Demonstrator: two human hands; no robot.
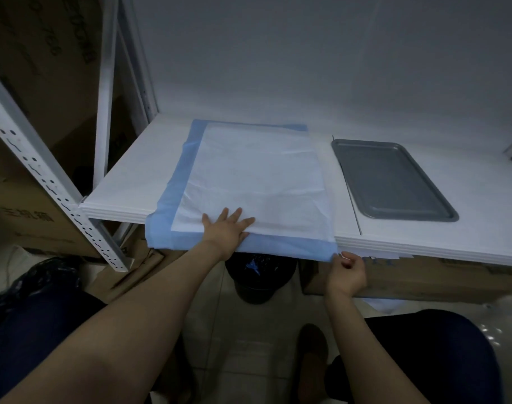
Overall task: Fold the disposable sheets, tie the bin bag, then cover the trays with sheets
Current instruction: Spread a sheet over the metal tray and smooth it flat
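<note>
While the left hand (227,227) presses flat with fingers spread on the disposable sheet (257,182), the right hand (347,268), pinching its near corner, should carry that corner squarely across for an even fold.

Cardboard boxes (42,39), upper left corner: dark printed characters, blurred; the digits "788" seem legible, the rest unreadable.

A white sheet (257,182) with a blue border lies flat, its near edge hanging over just ahead of both hands: the left hand (227,228) presses flat on it, and the right hand (346,272) pinches its near right corner. A grey tray (391,182) lies bare and uncovered, beyond the right hand.
</note>
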